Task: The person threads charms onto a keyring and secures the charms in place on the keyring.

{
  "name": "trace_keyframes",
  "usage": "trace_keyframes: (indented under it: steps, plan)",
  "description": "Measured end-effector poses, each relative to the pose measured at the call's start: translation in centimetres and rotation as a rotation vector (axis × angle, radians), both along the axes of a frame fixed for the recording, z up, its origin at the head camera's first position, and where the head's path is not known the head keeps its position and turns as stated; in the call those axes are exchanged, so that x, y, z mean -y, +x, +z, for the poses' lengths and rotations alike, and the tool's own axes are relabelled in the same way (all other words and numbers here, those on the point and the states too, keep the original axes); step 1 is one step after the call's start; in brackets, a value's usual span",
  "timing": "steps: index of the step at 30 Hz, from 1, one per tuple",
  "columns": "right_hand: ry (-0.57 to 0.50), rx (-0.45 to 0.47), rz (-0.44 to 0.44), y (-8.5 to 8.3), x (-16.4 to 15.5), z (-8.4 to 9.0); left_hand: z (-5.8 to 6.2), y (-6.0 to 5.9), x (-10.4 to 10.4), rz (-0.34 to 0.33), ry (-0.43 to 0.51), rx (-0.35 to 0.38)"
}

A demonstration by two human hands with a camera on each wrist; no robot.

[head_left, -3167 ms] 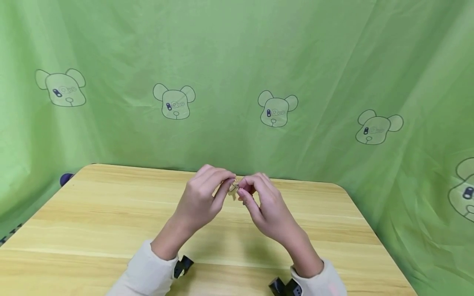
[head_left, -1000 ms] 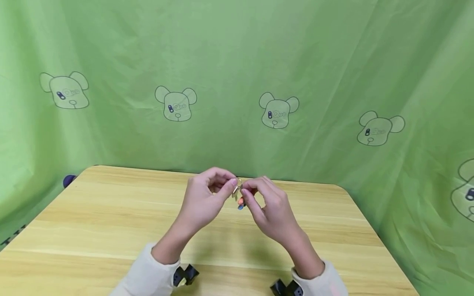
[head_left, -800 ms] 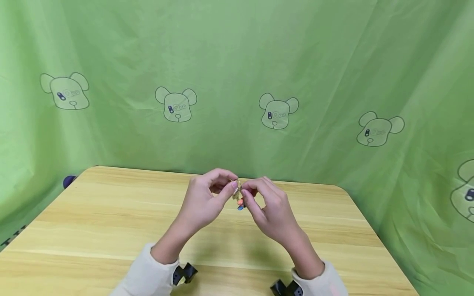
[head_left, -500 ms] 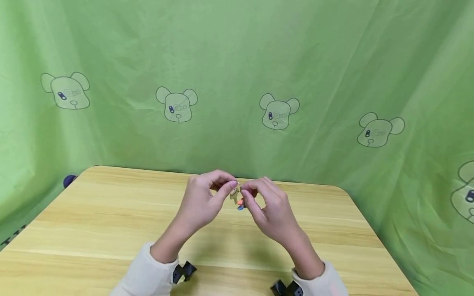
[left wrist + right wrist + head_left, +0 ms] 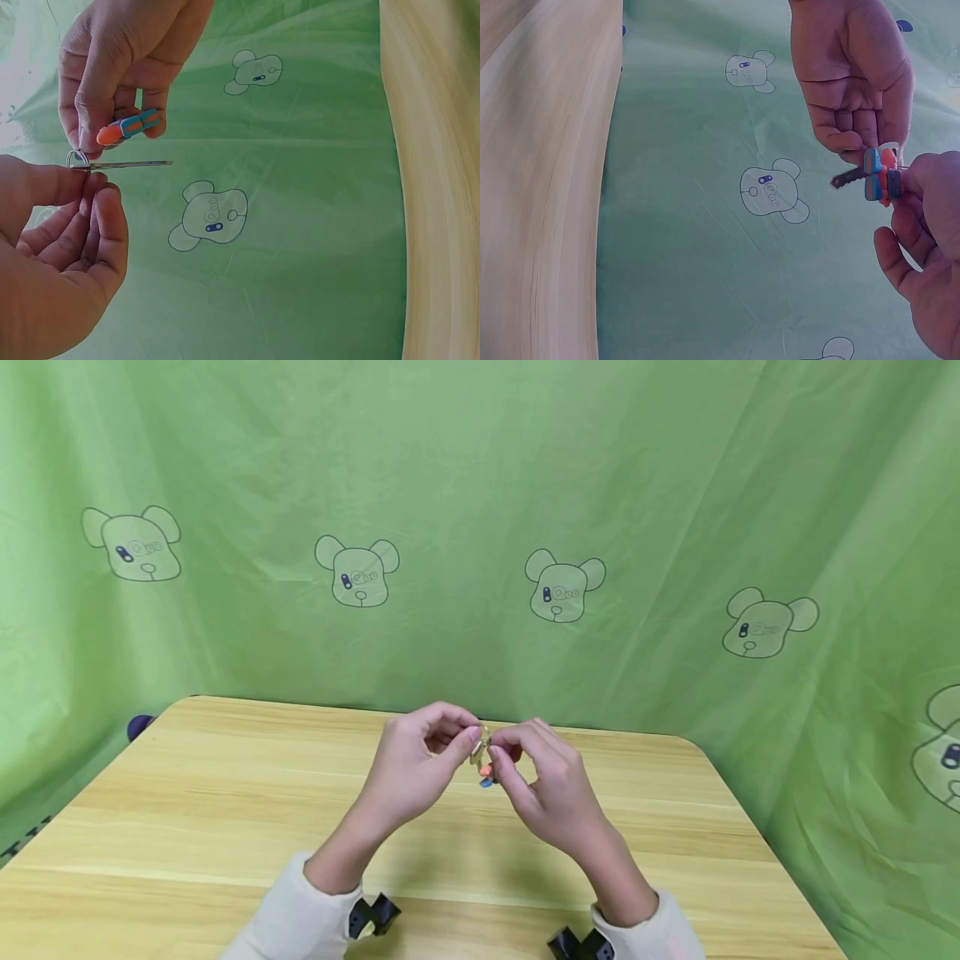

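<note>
Above the table, my left hand point(image 5: 415, 760) pinches a brass-coloured key point(image 5: 476, 754) between thumb and forefinger, close to its head. The key's blade point(image 5: 135, 164) points away from the fingertips in the left wrist view. Facing it, my right hand point(image 5: 546, 777) pinches a thin metal key ring point(image 5: 73, 157) beside the key's head. Below the right fingers hangs a small orange and blue charm point(image 5: 487, 774); in the right wrist view this charm point(image 5: 883, 175) partly hides the key and ring. Whether the key is threaded on the ring I cannot tell.
A light wood-grain table point(image 5: 247, 810) lies beneath both hands. Green cloth point(image 5: 465, 460) printed with bear heads hangs behind and at both sides. Black wrist cameras point(image 5: 373, 916) sit at the cuffs, and a dark round object point(image 5: 139, 727) shows past the far left corner.
Over three seconds my left thumb and fingers have shifted their hold, and the charm has come into sight below the right hand. Lately the key has turned slightly between the fingertips.
</note>
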State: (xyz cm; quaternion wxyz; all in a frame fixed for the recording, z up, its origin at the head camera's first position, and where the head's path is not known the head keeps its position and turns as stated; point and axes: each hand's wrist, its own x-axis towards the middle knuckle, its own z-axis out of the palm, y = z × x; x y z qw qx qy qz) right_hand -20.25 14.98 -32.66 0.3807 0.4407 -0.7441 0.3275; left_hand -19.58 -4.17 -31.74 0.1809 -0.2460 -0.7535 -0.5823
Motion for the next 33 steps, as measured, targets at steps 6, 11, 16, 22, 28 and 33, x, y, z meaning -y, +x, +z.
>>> trace_keyframes:
  steps: [6,11,16,22,28,33]
  plan:
    - [0.007,0.003,-0.010,-0.05,0.00,-0.01,0.01,-0.14,0.13,0.021,-0.070,-0.032]
    - [0.014,0.011,-0.008,-0.03,-0.01,0.00,0.13,-0.16,0.38,0.016,-0.064,-0.074]
    - [0.026,0.017,-0.004,-0.01,0.06,-0.02,0.11,-0.34,0.41,-0.006,-0.072,-0.189]
    - [0.031,0.014,-0.009,0.01,0.09,-0.08,0.07,-0.48,0.45,0.030,-0.121,-0.273]
    - [0.036,0.020,-0.013,0.01,0.17,-0.07,0.04,-0.44,0.34,0.048,-0.145,-0.287]
    - [0.047,0.025,-0.012,0.10,0.20,-0.06,-0.01,-0.31,0.28,0.033,-0.104,-0.205]
